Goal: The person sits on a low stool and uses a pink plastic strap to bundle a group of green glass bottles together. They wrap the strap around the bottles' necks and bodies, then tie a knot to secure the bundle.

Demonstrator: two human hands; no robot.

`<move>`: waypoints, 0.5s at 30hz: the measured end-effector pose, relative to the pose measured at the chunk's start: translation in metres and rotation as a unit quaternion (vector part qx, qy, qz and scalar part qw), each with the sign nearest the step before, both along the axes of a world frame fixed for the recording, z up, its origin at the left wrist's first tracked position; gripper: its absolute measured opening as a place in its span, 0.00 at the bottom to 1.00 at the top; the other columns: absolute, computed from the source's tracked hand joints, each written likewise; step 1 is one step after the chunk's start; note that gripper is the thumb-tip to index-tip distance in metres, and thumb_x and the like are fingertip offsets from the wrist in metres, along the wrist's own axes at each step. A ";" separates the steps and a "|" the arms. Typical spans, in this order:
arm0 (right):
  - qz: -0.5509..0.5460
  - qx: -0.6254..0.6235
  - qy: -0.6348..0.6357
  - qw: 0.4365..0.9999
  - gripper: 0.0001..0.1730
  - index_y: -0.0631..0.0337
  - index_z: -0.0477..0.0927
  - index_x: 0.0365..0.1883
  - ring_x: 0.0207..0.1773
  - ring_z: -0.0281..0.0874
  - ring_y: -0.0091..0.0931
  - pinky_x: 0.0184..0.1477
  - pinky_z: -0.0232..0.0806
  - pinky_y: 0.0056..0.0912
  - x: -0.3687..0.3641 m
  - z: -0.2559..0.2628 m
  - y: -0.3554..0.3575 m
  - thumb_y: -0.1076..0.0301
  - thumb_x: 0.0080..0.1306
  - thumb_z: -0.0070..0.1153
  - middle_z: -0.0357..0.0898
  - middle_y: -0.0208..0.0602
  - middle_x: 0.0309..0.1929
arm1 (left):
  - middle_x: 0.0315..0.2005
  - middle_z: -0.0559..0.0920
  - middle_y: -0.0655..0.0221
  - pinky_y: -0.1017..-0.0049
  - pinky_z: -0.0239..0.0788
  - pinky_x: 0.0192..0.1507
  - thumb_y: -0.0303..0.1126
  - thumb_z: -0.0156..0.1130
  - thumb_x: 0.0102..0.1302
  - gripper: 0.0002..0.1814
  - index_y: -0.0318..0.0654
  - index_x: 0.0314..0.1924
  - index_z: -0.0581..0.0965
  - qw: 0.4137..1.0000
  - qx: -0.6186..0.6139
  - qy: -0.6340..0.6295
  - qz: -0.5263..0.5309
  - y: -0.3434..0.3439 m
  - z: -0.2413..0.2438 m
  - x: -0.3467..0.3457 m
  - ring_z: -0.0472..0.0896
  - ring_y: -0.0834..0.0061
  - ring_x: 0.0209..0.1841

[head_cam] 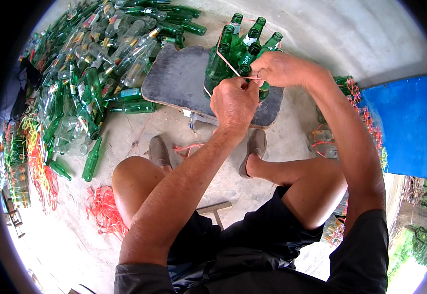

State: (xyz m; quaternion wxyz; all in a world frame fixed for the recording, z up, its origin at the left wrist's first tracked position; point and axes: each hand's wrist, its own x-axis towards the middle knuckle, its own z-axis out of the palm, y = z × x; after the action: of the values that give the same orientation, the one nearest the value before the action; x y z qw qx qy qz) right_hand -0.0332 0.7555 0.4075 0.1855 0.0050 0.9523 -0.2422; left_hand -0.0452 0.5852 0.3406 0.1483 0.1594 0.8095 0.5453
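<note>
Several green glass bottles (219, 68) stand upright in a tight cluster on a small dark board-topped table (178, 75). Pink plastic twine (226, 62) runs around the outside of the cluster and across the bottle necks. At the cluster's near side, my left hand (233, 101) pinches the twine between thumb and fingers. My right hand (277, 70) grips the twine just to the right, with a short stretch of it showing between both hands. The fingers hide parts of the nearest bottles and the twine's crossing.
A large heap of green and clear bottles (99, 55) covers the floor at the left. Tangled red twine (107, 209) lies beside my left knee. Loose bottles (93, 160) lie near the heap. A blue panel (412, 125) and tied bottle bundles (323, 141) stand at the right.
</note>
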 end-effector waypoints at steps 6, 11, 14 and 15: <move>-0.040 0.060 -0.108 0.992 0.11 0.65 0.86 0.37 0.37 0.83 0.35 0.38 0.68 0.42 -0.020 -0.001 0.002 0.71 0.58 0.59 0.86 0.43 0.31 | 0.22 0.87 0.60 0.62 0.77 0.36 0.44 0.71 0.64 0.17 0.35 0.30 0.88 1.000 0.012 0.012 0.017 -0.002 -0.006 -0.002 0.87 0.60 0.27; -0.072 -0.042 -0.066 0.994 0.12 0.65 0.86 0.38 0.36 0.78 0.27 0.36 0.66 0.38 -0.011 0.004 0.005 0.72 0.56 0.59 0.82 0.35 0.29 | 0.21 0.86 0.58 0.57 0.77 0.39 0.42 0.66 0.66 0.17 0.34 0.28 0.86 1.000 0.018 0.003 0.014 -0.002 -0.007 0.000 0.87 0.52 0.31; -0.128 -0.127 -0.034 0.983 0.14 0.67 0.83 0.45 0.37 0.75 0.22 0.38 0.66 0.30 -0.002 0.002 0.003 0.72 0.62 0.56 0.82 0.32 0.33 | 0.23 0.85 0.55 0.55 0.77 0.40 0.42 0.63 0.69 0.19 0.33 0.29 0.85 0.999 0.043 0.014 0.016 -0.002 -0.015 0.000 0.86 0.48 0.33; -0.149 -0.152 -0.023 0.977 0.16 0.69 0.82 0.49 0.37 0.74 0.20 0.39 0.65 0.27 0.001 0.003 0.001 0.72 0.65 0.54 0.82 0.31 0.35 | 0.24 0.85 0.54 0.54 0.77 0.40 0.42 0.63 0.70 0.19 0.33 0.29 0.84 0.999 0.049 0.000 0.008 -0.002 -0.014 0.001 0.86 0.47 0.34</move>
State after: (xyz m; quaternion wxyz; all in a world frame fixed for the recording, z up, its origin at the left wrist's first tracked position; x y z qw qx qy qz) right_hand -0.0323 0.7570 0.4104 0.1676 0.1244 0.8885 -0.4086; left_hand -0.0446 0.5831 0.3269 0.1359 0.1600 0.7831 0.5854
